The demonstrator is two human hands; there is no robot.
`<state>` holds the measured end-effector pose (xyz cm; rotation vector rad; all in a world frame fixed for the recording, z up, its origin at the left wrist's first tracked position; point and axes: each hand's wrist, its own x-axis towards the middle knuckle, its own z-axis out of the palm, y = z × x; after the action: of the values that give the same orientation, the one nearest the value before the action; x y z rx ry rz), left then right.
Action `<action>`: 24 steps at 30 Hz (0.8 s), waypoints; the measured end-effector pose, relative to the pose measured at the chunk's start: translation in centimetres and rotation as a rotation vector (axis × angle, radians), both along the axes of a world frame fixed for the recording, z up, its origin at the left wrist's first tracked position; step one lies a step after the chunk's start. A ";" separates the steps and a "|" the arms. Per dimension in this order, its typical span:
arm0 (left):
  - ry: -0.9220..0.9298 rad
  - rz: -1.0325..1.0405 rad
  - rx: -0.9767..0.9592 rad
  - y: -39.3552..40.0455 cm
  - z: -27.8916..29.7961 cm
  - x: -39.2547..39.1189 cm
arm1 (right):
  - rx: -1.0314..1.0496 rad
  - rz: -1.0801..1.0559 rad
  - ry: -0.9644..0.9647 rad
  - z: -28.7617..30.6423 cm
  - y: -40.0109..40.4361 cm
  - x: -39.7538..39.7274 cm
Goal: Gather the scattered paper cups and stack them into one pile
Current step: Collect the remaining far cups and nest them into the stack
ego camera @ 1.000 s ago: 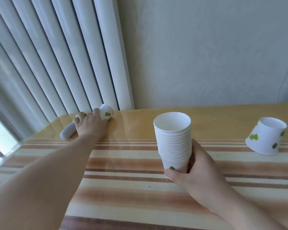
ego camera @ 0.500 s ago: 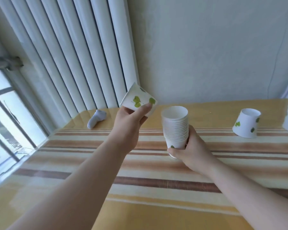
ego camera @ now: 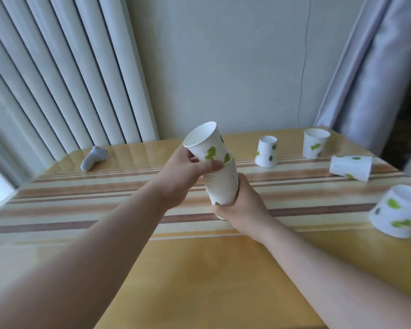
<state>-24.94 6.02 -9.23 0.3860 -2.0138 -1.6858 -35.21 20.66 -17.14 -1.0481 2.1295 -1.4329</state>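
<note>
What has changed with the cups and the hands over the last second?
The left hand picked up a cup from beside the white handheld device at the far left, carried it right, and now tips its base into the stack. The right hand kept its hold on the stack. The device stayed put on the table.

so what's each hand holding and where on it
Left hand grips a single paper cup around its lower side; right hand holds the cup stack at its base.
</note>
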 end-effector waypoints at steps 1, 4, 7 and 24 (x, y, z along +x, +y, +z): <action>-0.010 -0.046 0.023 0.6 -0.3 -0.1 | -0.009 -0.010 -0.015 -0.2 0.4 0.0; -0.009 -0.120 0.090 1.5 -1.5 -0.4 | -0.020 -0.026 -0.037 -0.5 1.0 0.0; -0.001 -0.129 0.130 1.5 -2.9 -0.3 | -0.021 -0.062 -0.024 -0.6 1.1 -0.6; -0.070 0.093 -0.078 0.4 -7.7 -8.6 | -0.069 -0.610 0.027 6.7 2.9 -20.4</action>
<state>-33.59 6.43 -16.95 0.5099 -2.0719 -1.5524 -55.62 23.56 -10.45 -0.4417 2.5658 -1.7593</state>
